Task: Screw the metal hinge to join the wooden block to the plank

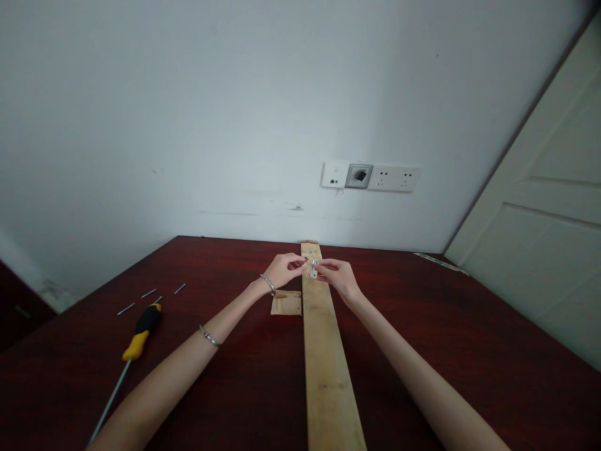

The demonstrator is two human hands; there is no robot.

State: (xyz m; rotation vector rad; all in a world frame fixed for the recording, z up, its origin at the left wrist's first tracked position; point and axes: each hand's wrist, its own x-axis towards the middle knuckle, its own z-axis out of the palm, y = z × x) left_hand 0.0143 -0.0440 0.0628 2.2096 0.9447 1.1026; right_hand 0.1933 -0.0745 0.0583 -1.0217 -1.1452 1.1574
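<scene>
One wall [197, 125], pale, rising behind the worktop. One worktop [446, 313], dark red-brown, its far edge at the wall. One door [554, 163], white, panelled, at right. One wooden board [328, 369], long, lying lengthwise on the worktop. One screwdriver [137, 343], black-and-yellow handle, at left, tip end toward the near edge. One outlet strip [394, 178], mounted on the wall. One left hand [283, 271], bracelet at wrist, fingers narrowed at the board's left edge; whether anything small is pinched there cannot be told. One right hand [339, 275], thumb and fingers pinching the metal plate. One wood piece [286, 304], flat, just left of the board. One metal plate [313, 272], small, at the board's far part. Several screws [126, 309], perhaps nails, scattered near the screwdriver handle.
</scene>
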